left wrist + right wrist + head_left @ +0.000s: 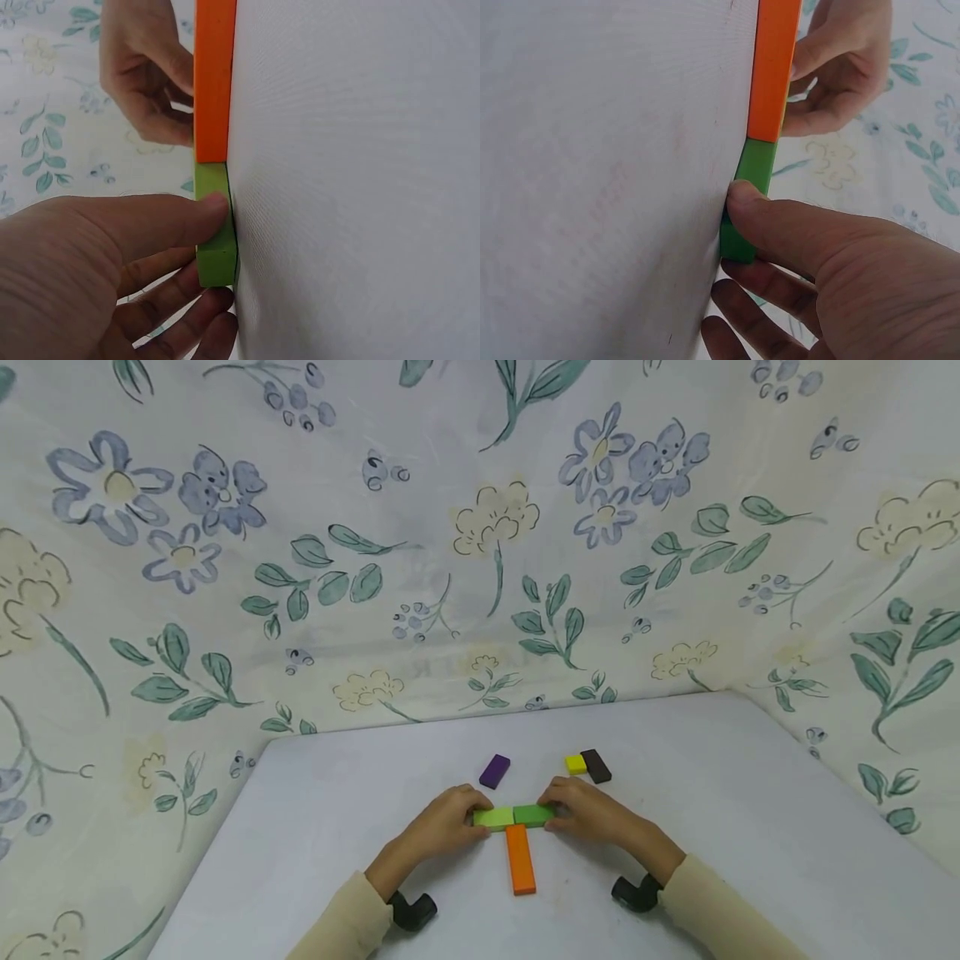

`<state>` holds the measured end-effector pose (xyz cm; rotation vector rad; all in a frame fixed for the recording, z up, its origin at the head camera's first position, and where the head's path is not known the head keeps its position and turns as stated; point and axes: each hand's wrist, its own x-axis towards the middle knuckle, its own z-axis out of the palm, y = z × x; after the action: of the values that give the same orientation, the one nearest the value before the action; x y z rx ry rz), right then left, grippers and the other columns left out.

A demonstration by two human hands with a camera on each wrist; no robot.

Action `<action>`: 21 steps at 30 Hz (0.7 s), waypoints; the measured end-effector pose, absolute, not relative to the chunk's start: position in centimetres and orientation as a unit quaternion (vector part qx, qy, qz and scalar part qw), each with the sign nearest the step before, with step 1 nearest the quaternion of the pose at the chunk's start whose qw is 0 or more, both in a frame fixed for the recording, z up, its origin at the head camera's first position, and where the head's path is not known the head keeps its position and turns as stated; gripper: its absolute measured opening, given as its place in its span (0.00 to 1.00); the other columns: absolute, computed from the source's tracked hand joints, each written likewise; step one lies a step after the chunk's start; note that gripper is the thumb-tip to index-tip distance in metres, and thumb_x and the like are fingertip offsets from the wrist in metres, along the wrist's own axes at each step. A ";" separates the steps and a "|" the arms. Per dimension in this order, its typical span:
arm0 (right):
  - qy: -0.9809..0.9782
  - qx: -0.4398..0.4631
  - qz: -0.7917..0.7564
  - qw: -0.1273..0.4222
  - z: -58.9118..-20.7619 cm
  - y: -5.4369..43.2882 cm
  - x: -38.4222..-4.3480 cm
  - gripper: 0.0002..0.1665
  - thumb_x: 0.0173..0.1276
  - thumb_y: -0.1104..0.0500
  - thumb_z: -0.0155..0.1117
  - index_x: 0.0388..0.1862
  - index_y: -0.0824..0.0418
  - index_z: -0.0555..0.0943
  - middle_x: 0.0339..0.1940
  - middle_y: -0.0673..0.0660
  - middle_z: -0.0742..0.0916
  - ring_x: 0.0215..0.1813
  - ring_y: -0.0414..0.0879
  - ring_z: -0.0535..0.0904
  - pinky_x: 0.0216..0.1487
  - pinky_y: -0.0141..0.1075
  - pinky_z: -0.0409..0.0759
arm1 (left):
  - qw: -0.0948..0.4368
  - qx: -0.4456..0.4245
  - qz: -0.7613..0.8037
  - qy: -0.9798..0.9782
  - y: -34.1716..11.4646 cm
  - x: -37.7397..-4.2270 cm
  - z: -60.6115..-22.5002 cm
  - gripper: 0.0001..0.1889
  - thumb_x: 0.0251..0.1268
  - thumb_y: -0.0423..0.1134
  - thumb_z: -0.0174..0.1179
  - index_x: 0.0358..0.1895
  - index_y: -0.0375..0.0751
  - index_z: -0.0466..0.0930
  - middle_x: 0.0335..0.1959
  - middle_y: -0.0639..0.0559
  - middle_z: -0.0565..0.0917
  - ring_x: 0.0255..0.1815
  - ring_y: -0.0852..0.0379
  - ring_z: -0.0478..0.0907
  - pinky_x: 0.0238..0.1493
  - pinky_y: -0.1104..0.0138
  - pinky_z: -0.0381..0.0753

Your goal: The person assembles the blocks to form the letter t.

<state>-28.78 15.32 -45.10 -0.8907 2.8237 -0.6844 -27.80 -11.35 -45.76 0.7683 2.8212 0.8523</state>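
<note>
On the white table a light green block (493,818) and a darker green block (531,815) lie end to end in a row. My left hand (448,820) pinches the light green block at its outer end, thumb on the near side and fingers behind, as the left wrist view shows. With thumb and fingers my right hand (585,810) pinches the outer end of the darker green block (757,165). An orange block (521,860) lies lengthwise below the row, its far end against the middle where the two green blocks meet.
Beyond the hands lies a purple block (495,771). A small yellow block (575,764) touches a dark brown block (596,766) to the right of it. Floral cloth (420,652) hangs behind the white table (360,768).
</note>
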 end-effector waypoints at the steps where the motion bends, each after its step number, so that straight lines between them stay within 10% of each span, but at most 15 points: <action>1: 0.927 -0.293 -0.227 0.053 -45.0 15.3 -28.8 0.17 0.61 0.58 0.75 0.50 0.57 0.86 0.42 0.47 0.84 0.43 0.38 0.76 0.52 0.36 0.84 | 0.046 0.256 0.278 0.925 -11.4 -27.8 -45.7 0.15 0.60 0.38 0.71 0.49 0.41 0.85 0.40 0.54 0.83 0.38 0.61 0.74 0.44 0.70 0.80; 21: 0.915 -0.326 -0.236 0.032 -45.1 15.7 -28.8 0.17 0.62 0.56 0.75 0.49 0.57 0.87 0.42 0.46 0.87 0.42 0.37 0.77 0.50 0.33 0.84 | 0.041 0.266 0.277 0.922 -11.6 -27.7 -45.9 0.15 0.59 0.39 0.72 0.49 0.42 0.85 0.40 0.56 0.83 0.40 0.61 0.74 0.46 0.69 0.80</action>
<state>-28.84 15.74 -45.12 -1.0033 2.8175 -0.7283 -27.74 -11.57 -45.89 0.8155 2.8250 0.8488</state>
